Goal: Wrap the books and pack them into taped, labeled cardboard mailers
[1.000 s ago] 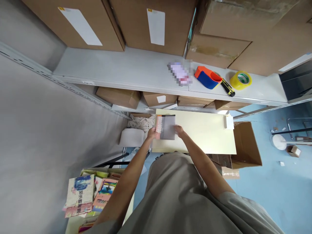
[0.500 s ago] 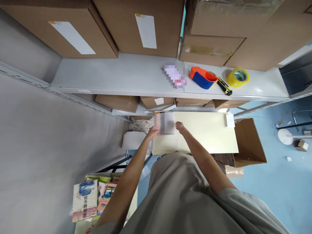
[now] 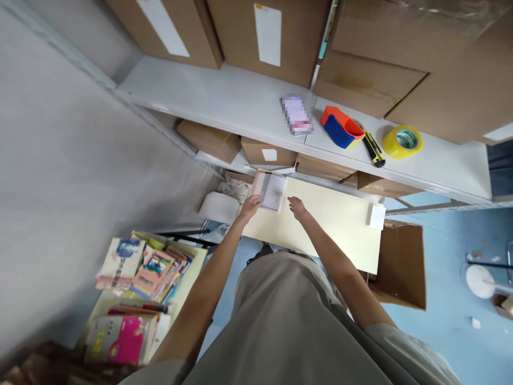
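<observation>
My left hand (image 3: 250, 205) grips the near left corner of a thin grey and pink book (image 3: 270, 190) over the far left part of a pale yellow table (image 3: 328, 227). My right hand (image 3: 297, 207) hovers just right of the book, fingers apart, holding nothing. Both forearms reach forward from my grey shirt.
A grey shelf (image 3: 224, 104) above the table carries a blue and orange tape dispenser (image 3: 341, 128), a yellow-black utility knife (image 3: 374, 150), a yellow tape roll (image 3: 402, 141) and cardboard boxes (image 3: 276, 37). A stack of colourful books (image 3: 148, 267) lies at lower left. An open cardboard box (image 3: 403, 267) stands right of the table.
My right hand has let go of the book and drawn slightly away to the right. The left hand keeps the book. The camera has tilted, showing more of the book stack at lower left.
</observation>
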The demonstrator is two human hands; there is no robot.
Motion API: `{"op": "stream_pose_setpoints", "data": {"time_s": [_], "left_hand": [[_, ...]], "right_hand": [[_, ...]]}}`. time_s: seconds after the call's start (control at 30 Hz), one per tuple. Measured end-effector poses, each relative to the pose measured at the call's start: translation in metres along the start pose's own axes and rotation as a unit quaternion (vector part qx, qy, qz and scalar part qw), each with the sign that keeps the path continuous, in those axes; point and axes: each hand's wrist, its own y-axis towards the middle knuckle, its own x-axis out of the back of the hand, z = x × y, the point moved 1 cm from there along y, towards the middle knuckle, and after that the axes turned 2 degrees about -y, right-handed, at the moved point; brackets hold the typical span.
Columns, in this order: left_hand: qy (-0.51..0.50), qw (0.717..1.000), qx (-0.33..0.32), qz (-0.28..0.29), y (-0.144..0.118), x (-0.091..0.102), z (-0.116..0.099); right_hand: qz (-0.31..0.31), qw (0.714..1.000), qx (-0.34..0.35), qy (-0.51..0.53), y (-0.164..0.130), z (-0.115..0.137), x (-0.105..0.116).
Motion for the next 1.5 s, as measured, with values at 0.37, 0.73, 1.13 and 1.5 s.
{"op": "stream_pose_setpoints", "data": {"time_s": [0.37,0.73,1.13,1.5], "left_hand": [[-0.188,0.960,-0.019,-0.207,-0.172,0.041,0.048],[-0.260,0.871,-0.136,-0.395,-0.323,0.195,0.059],[-0.337,0.689,-0.126,-0.630,-0.600,0.365,0.216],[-0.426,0.549,-0.056,-0.717,-0.701,0.345,0.318]], "right_hand": [[0.144,0.981,-0.112,-0.069,-0.050,-0.052,-0.041],[0.325,0.932,-0.072,-0.143,-0.178,-0.102,-0.178],[0.502,0.810,-0.108,-0.283,-0.446,-0.315,-0.342],[0.528,0.805,0.006,-0.271,-0.537,-0.359,-0.393]]}}
